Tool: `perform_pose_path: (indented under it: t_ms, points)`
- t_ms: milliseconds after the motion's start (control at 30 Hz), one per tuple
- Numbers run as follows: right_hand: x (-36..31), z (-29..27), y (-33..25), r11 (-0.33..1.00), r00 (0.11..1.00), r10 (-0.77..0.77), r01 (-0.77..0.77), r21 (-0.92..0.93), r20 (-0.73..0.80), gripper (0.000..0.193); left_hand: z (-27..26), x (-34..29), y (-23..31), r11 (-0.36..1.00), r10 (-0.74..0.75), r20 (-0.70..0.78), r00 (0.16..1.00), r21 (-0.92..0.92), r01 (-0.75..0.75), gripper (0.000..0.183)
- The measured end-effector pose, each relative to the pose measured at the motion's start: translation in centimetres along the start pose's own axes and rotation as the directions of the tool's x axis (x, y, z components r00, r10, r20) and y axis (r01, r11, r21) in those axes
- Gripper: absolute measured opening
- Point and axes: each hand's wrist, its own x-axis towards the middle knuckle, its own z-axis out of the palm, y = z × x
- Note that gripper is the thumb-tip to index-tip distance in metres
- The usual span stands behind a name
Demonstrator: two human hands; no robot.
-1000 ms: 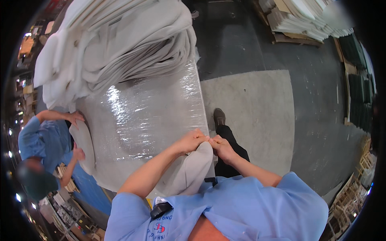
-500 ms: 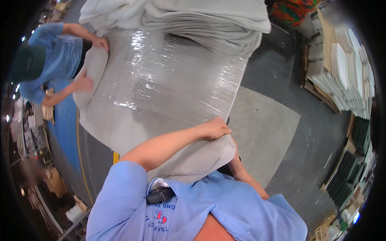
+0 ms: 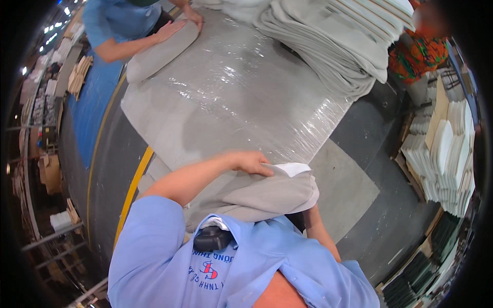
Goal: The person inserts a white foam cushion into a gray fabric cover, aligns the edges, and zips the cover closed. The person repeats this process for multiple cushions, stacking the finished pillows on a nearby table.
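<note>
A grey fabric cushion [image 3: 269,195] lies across my front, with a patch of white [image 3: 294,168] showing at its far right edge. My left hand [image 3: 252,163] grips the cushion's upper edge beside that white patch, thumb and fingers closed on the fabric. My right hand [image 3: 310,211] is at the cushion's right end, its fingers hidden beneath or behind it. Across the table, a co-worker's hands [image 3: 179,30] rest on another grey cushion [image 3: 163,54] at the far left edge.
The table [image 3: 231,102] is covered with shiny clear film. A tall pile of grey fabric pieces [image 3: 328,46] stands at its far right. Stacked white and grey panels [image 3: 444,149] sit on a pallet to the right. A yellow floor line [image 3: 134,187] runs along the left.
The view has shifted, moving the table scene right. My left hand has moved left along the cushion's edge, and a white patch now shows there. The co-worker's lower hand has moved along their cushion.
</note>
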Motion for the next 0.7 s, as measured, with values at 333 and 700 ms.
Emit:
perform_pose_path:
  t_ms: [333,700]
  points:
    - [-0.4,0.8,-1.7,0.561,0.937,-0.238,0.348,-0.751,0.256,0.046,2.5,-0.9,-4.3,0.971,0.206,-0.482,0.852,0.206,-0.119,0.046]
    - [-15.0,21.0,-10.5,-0.348,0.721,-0.16,0.598,-0.723,0.674,0.065,6.4,-8.7,-16.3,0.974,0.21,-0.81,0.547,0.221,-0.047,0.049]
